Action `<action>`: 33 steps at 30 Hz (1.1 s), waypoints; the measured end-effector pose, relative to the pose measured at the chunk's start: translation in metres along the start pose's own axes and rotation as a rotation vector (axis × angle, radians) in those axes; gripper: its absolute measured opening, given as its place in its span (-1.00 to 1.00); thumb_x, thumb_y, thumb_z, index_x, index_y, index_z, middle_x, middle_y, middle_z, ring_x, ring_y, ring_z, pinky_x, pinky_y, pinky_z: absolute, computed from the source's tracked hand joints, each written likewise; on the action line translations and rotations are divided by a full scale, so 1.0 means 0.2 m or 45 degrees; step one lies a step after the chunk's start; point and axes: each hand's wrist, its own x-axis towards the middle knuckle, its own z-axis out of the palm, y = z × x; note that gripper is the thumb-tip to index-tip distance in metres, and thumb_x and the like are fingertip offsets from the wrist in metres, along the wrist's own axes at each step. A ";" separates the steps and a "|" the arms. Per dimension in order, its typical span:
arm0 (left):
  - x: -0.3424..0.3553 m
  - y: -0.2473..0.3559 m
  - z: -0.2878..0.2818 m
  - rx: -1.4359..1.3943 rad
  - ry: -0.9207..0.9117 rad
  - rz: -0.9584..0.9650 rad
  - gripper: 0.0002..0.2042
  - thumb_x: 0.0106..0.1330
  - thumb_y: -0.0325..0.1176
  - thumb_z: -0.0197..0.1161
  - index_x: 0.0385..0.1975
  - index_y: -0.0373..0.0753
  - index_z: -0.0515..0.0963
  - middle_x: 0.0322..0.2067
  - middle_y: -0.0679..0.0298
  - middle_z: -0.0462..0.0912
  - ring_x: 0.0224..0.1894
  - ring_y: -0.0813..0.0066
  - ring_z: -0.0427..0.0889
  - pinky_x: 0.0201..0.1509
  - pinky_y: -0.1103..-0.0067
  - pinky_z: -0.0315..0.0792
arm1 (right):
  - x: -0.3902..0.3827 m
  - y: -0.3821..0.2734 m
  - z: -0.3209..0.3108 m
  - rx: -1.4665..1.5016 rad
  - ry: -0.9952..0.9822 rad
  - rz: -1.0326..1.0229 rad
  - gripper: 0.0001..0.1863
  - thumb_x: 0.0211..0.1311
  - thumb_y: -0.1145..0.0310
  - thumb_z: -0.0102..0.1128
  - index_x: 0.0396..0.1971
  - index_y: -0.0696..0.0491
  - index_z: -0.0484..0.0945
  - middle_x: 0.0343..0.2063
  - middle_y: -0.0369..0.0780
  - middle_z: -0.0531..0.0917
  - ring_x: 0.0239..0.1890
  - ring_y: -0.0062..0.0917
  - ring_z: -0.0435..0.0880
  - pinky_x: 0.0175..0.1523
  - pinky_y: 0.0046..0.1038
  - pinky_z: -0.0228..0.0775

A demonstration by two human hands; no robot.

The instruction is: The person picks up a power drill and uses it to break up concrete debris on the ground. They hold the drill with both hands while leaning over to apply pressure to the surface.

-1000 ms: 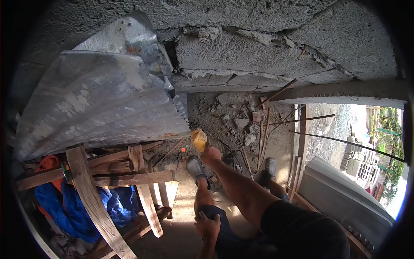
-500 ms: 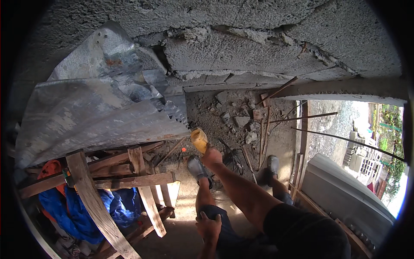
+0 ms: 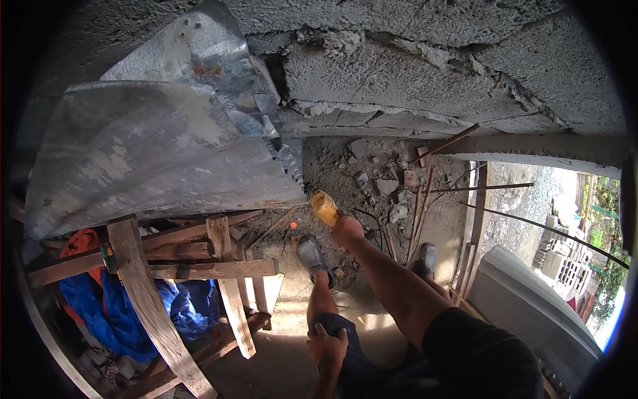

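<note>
Yellow container (image 3: 323, 209) in the right hand (image 3: 348, 231), beside the metal sheet (image 3: 166, 153)

The right hand's grip was closed around the near end of the yellow container, which was just beside the sheet's lower right corner; whether the two touched could not be told. The left hand (image 3: 328, 346) rested on the left knee (image 3: 335, 324), nearer the person than the sheet; how far its grip was closed could not be told. Rubble (image 3: 385, 187) lay on the ground to the right of the sheet, with a dark rod (image 3: 488, 189) farther right. On the sheet's near side stood a rough wooden frame (image 3: 212, 269), with blue tarp (image 3: 116, 322) bunched behind its timbers. A block wall (image 3: 399, 86) rose beyond the sheet. The left shoe (image 3: 310, 253) was near the sheet's lower right corner.
</note>
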 end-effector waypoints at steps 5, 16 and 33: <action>0.00 0.01 -0.02 -0.065 -0.023 -0.017 -0.13 0.14 0.19 0.40 0.33 -0.34 0.39 0.13 -0.15 0.52 0.08 -0.13 0.63 0.11 0.18 0.60 | 0.03 -0.14 -0.09 -0.053 -0.074 0.077 -0.55 0.27 0.35 0.05 0.12 0.22 0.46 -0.05 0.09 0.71 0.03 -0.05 0.72 0.12 -0.14 0.59; 0.01 0.01 -0.02 -0.202 -0.009 -0.078 -0.16 0.16 0.14 0.39 0.33 -0.36 0.39 0.20 -0.20 0.47 0.10 -0.18 0.61 0.13 0.15 0.60 | 0.19 -0.25 -0.11 -0.286 -0.166 0.093 -0.57 0.16 0.28 0.24 0.01 0.16 0.61 -0.04 0.05 0.73 0.07 -0.11 0.73 0.14 -0.16 0.59; -0.12 0.14 0.17 -0.380 0.185 -0.192 -0.18 0.11 0.11 0.45 0.29 -0.31 0.40 0.18 -0.29 0.45 0.08 -0.24 0.61 -0.07 0.15 0.66 | 0.33 -0.06 -0.10 -0.582 -0.001 -0.145 -0.61 0.10 0.24 0.26 -0.17 0.23 0.63 -0.24 0.09 0.76 -0.16 -0.07 0.79 -0.07 -0.09 0.65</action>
